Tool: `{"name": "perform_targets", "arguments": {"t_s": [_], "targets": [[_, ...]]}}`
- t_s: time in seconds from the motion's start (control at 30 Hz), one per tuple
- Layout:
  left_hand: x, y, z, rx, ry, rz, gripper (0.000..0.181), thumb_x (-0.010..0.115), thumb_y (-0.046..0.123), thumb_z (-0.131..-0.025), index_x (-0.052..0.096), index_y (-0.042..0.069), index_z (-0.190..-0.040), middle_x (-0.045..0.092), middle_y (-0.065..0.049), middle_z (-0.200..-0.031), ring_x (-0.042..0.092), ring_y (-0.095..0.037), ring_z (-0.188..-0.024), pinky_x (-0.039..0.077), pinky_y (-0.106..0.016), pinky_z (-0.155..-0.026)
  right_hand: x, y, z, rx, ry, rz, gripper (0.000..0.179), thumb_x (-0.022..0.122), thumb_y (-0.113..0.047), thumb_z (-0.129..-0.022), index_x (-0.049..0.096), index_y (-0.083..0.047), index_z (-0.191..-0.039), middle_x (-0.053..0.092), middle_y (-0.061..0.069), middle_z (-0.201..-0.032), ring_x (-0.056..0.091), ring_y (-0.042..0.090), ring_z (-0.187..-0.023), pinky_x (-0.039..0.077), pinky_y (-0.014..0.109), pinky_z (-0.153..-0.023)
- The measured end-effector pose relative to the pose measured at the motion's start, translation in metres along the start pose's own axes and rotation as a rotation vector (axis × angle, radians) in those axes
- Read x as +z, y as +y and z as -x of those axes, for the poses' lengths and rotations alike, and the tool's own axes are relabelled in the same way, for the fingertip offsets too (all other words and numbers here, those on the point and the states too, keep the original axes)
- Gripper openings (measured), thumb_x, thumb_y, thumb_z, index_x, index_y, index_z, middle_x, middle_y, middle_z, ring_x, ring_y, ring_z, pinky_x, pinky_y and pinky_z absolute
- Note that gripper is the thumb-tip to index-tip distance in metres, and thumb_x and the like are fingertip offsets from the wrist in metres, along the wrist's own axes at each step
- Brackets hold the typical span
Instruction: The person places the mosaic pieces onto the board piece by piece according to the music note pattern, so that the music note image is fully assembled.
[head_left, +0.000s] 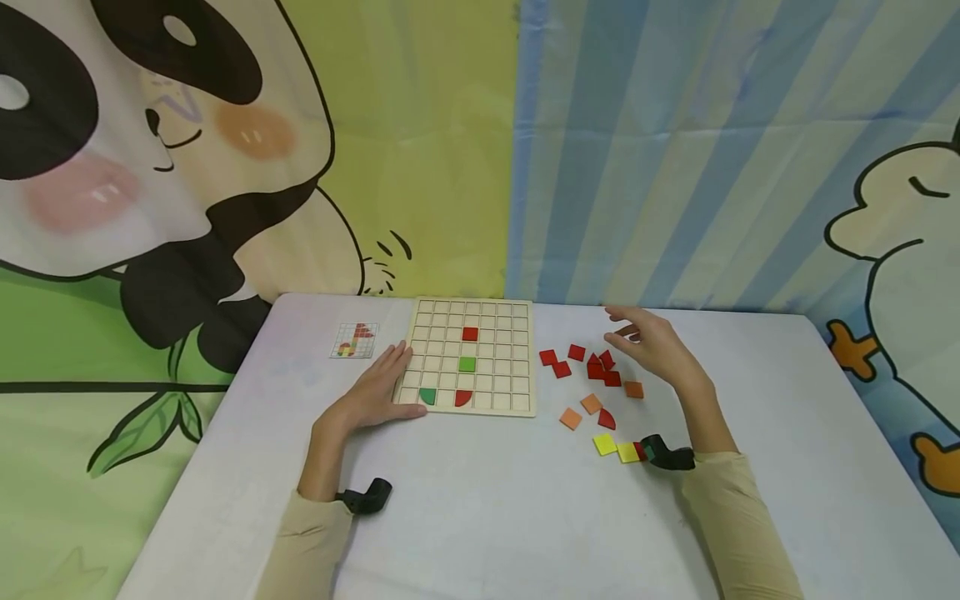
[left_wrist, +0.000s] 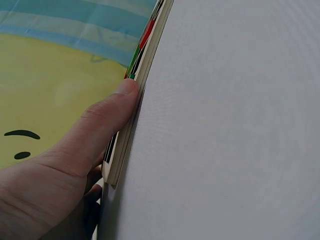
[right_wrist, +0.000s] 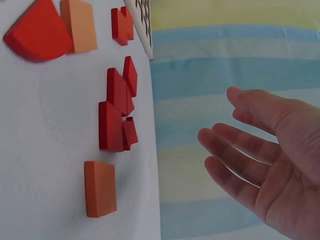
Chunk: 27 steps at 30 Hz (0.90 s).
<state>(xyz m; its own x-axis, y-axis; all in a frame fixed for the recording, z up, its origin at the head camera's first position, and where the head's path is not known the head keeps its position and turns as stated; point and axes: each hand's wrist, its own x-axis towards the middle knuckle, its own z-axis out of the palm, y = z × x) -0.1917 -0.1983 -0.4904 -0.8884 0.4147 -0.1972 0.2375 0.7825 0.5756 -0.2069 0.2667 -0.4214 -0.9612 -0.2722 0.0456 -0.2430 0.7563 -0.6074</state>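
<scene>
A wooden grid board (head_left: pixel 498 379) lies at the table's back, bearing a red square tile (head_left: pixel 470 334), a green square tile (head_left: pixel 467 364), a green quarter-circle tile (head_left: pixel 427 396) and a red quarter-circle tile (head_left: pixel 463 398). At its near left corner rests my left hand (head_left: pixel 371 387), fingers straight along the side. The left wrist view shows the thumb (left_wrist: pixel 102 117) against the board's edge. My right hand (head_left: pixel 656 343) hovers with relaxed, parted fingers and holds nothing. Nearest to it are several loose red tiles (head_left: pixel 596 370) and an orange square tile (head_left: pixel 633 389).
Left of the board lies a small pattern card (head_left: pixel 355 341). Right of the board, nearer me, are more orange tiles (head_left: pixel 571 418), a loose red quarter-circle (head_left: pixel 607 419) and yellow tiles (head_left: pixel 604 444). A printed curtain (head_left: pixel 637 150) hangs behind the white table (head_left: pixel 480 517).
</scene>
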Motion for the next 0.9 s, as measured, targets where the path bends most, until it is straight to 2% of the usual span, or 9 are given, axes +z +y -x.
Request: {"name": "perform_targets", "arguments": {"t_s": [0.17, 0.33, 0.43, 0.63, 0.9], "targets": [[-0.0001, 0.0000, -0.0007, 0.002, 0.005, 0.007, 0.113, 0.081, 0.049, -0.086, 0.016, 0.002, -0.165, 0.006, -0.016, -0.175, 0.002, -0.039, -0.162, 0.011, -0.062, -0.128, 0.0015, 0.0058, -0.0016, 0.014, -0.013, 0.009, 0.049, 0.066, -0.010, -0.101, 0.052, 0.006, -0.145, 0.058, 0.031, -0.142, 0.067, 0.047, -0.117, 0.057, 0.058, -0.096], [0.0003, 0.0001, -0.0015, 0.003, 0.004, 0.010, 0.113, 0.082, 0.049, -0.086, 0.016, 0.002, -0.165, 0.006, -0.016, -0.175, 0.002, -0.039, -0.162, 0.011, -0.062, -0.128, 0.0034, 0.0061, -0.0017, 0.013, -0.073, 0.016, 0.043, 0.065, -0.008, -0.101, 0.057, 0.007, -0.140, 0.062, 0.030, -0.137, 0.068, 0.045, -0.113, 0.058, 0.055, -0.095], [0.0010, -0.0002, -0.0020, 0.001, 0.002, 0.015, 0.114, 0.082, 0.050, -0.085, 0.016, 0.003, -0.165, 0.006, -0.016, -0.175, 0.002, -0.039, -0.162, 0.011, -0.062, -0.128, 0.0042, 0.0060, -0.0007, 0.014, -0.130, 0.012, 0.041, 0.064, -0.007, -0.101, 0.058, 0.007, -0.139, 0.064, 0.029, -0.133, 0.069, 0.044, -0.112, 0.060, 0.052, -0.093], [0.0018, -0.0002, -0.0016, -0.004, 0.000, 0.019, 0.114, 0.082, 0.050, -0.085, 0.016, 0.003, -0.165, 0.006, -0.015, -0.175, 0.002, -0.039, -0.162, 0.012, -0.062, -0.128, 0.0039, 0.0064, 0.0011, 0.035, -0.308, -0.010, 0.040, 0.061, -0.012, -0.103, 0.058, 0.004, -0.140, 0.067, 0.025, -0.125, 0.067, 0.039, -0.110, 0.062, 0.046, -0.089], [0.0010, -0.0016, -0.0018, 0.007, 0.009, 0.011, 0.113, 0.082, 0.050, -0.085, 0.017, 0.001, -0.165, 0.007, -0.018, -0.174, 0.003, -0.041, -0.161, 0.012, -0.063, -0.127, 0.0051, 0.0045, 0.0014, 0.009, -0.386, 0.014, 0.038, 0.059, -0.008, -0.102, 0.060, 0.004, -0.139, 0.068, 0.024, -0.126, 0.065, 0.040, -0.113, 0.060, 0.049, -0.094]]}}
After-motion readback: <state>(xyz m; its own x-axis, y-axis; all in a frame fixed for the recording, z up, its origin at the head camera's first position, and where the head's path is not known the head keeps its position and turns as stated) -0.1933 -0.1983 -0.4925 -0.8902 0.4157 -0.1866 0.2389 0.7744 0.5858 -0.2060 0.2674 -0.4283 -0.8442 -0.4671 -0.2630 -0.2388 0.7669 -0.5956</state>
